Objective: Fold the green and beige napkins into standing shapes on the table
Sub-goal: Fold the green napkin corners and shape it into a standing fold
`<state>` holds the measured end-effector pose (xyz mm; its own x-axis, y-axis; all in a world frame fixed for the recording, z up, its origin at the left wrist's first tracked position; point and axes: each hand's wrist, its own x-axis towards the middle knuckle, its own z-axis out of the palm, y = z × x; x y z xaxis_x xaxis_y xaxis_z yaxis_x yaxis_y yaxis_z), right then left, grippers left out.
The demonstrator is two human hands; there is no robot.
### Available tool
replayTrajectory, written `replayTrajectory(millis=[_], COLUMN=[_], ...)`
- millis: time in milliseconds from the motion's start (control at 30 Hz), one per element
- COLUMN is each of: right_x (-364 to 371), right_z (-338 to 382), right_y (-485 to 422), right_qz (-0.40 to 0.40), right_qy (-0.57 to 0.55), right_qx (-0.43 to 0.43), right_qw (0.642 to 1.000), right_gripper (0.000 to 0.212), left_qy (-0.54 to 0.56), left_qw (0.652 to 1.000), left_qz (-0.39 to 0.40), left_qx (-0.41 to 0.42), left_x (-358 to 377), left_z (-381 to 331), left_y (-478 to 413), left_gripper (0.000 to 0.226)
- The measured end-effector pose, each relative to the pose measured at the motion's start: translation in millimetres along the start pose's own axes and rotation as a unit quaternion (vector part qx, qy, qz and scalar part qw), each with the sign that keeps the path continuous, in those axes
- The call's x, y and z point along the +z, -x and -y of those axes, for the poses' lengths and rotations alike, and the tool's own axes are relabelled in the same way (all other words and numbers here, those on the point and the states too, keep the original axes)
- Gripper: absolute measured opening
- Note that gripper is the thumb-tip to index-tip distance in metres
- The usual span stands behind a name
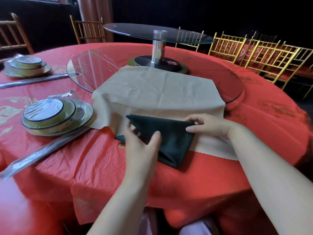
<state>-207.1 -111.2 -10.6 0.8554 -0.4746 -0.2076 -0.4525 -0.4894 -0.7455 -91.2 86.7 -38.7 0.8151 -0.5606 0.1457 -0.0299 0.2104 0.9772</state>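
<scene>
We are at the near edge of a round counter [81,160] covered in a red cloth. The green napkin [171,138] lies straight ahead of us at twelve o'clock, close to the near rim. It is folded into a flat, roughly triangular packet, with its long edge away from us and a blunt point toward six o'clock. It is not standing.

Its far half lies on the beige napkin [157,92] and its near point lies on the red cloth. The beige napkin is spread open and flat beyond it toward twelve o'clock. Its far part lies over the rim of the big glass turntable [94,65].

Our left hand [142,148] holds the packet's nine o'clock side. The thumb lies on top of the cloth and the fingers curl at the far left edge. A small green tip pokes out beneath the hand at nine o'clock.

Our right hand [210,126] pinches the three o'clock corner of the green napkin between thumb and curled fingers.

At about ten o'clock a stack of plastic-wrapped plates [50,116] touches the beige napkin's left corner. Just in front of it lies a long wrapped chopstick packet [42,155].

A second wrapped stack [25,68] is farther off at ten o'clock. At twelve o'clock a smaller glass tier [135,31] rises on a metal post above the turntable. Gold chairs [271,61] stand beyond the counter at two o'clock.
</scene>
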Motion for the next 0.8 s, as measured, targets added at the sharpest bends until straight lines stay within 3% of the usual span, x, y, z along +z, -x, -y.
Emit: replayTrajectory(millis=[67,133,267,467,600,700,800], right_x=[1.4,3.7,7.7,15.5,21.3,24.9,27.0], right_z=[-2.1,-3.3,3.0,4.0,-1.0,-3.1,-5.6], right_y=[-2.8,-5.9,-11.1,-24.0,-25.5,-24.7,-25.6], right_qz=[-0.012,-0.023,-0.027,-0.063,-0.099,-0.111,-0.115], right_qy=[0.004,0.013,0.07,0.182,0.176,0.173,0.17], right_qx=[0.002,0.002,-0.013,0.007,0.007,0.006,0.008], right_qw=[1.0,1.0,0.997,0.981,0.979,0.979,0.979], right_gripper=[0.019,0.017,0.014,0.027,0.029,0.028,0.024], left_qy=[0.001,-0.043,-0.132,-0.241,-0.341,-0.439,-0.477], left_qw=[0.999,0.997,0.991,0.97,0.938,0.889,0.845], left_qz=[-0.042,-0.064,-0.035,-0.029,-0.03,-0.039,0.051], left_qx=[-0.011,-0.023,-0.013,0.027,0.058,0.127,0.236], left_x=[-11.6,-25.1,-42.9,-59.8,-60.3,-57.6,-34.3], left_z=[-0.5,3.4,6.4,6.6,7.9,7.9,3.5], left_y=[-15.6,-30.5,-45.2,-52.5,-50.9,-47.5,-28.6], left_gripper=[0.066,0.064,0.014,0.012,0.011,0.018,0.037])
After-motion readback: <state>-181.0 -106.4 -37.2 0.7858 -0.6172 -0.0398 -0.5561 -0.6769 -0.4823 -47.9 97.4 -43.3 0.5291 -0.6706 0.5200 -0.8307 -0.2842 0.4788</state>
